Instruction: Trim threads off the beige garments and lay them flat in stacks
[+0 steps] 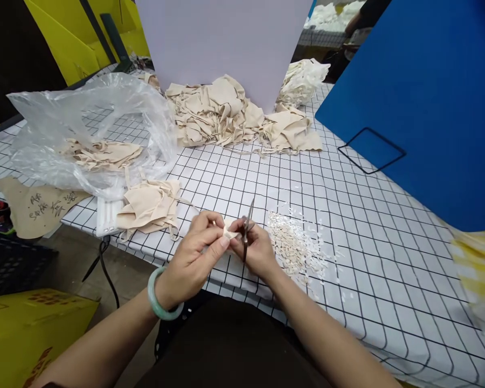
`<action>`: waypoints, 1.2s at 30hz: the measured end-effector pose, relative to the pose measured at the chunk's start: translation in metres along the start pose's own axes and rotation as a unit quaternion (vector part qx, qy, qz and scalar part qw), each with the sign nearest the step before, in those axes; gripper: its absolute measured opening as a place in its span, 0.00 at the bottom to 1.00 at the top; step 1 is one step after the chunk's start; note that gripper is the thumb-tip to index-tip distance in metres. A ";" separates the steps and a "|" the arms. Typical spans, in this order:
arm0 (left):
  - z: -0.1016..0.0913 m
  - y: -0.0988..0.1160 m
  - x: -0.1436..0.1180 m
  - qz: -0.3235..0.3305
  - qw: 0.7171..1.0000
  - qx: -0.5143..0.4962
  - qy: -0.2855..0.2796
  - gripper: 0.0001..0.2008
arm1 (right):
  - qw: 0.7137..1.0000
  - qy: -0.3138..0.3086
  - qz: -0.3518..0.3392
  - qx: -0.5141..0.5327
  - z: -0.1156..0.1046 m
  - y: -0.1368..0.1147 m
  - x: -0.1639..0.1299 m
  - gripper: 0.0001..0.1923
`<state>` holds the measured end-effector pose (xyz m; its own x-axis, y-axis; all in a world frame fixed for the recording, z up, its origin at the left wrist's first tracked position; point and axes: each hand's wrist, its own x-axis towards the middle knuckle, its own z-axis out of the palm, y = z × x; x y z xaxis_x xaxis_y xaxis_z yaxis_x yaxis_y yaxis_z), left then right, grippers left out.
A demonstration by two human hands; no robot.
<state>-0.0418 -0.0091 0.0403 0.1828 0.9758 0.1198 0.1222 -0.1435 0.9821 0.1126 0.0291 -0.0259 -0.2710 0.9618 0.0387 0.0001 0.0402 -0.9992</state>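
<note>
My left hand (pixel 198 250), with a green bangle (pixel 156 293) at the wrist, pinches a small piece of cream fabric (pixel 228 231). The fingertips of my right hand (pixel 258 249) meet the same fabric from the other side. That hand also holds a pair of scissors (pixel 248 218), blades pointing up and away from me. To the right of it lies a scatter of tiny cream fabric scraps (pixel 295 245). A small stack of beige cloth pieces (pixel 149 207) with thin straps rests left of my hands.
A heap of beige cloth pieces (pixel 222 110) lies against a pale lilac panel (pixel 226 43). At left are a clear plastic bag (pixel 32 129) with cloth inside, a white power strip (pixel 108 215) and a marked cardboard pattern (pixel 32 213). A blue panel (pixel 420 97) stands at right.
</note>
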 end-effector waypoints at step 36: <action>0.053 -0.035 0.009 0.018 0.990 -0.116 -0.081 0.13 | 0.935 -0.038 -0.092 -0.341 -0.071 -0.021 -0.061 0.28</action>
<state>0.0070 -0.0045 -0.0003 0.3388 0.9291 0.1483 -0.1113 -0.1169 0.9869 0.1970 -0.0111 -0.0070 -0.3944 0.9008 0.1815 0.5535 0.3905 -0.7356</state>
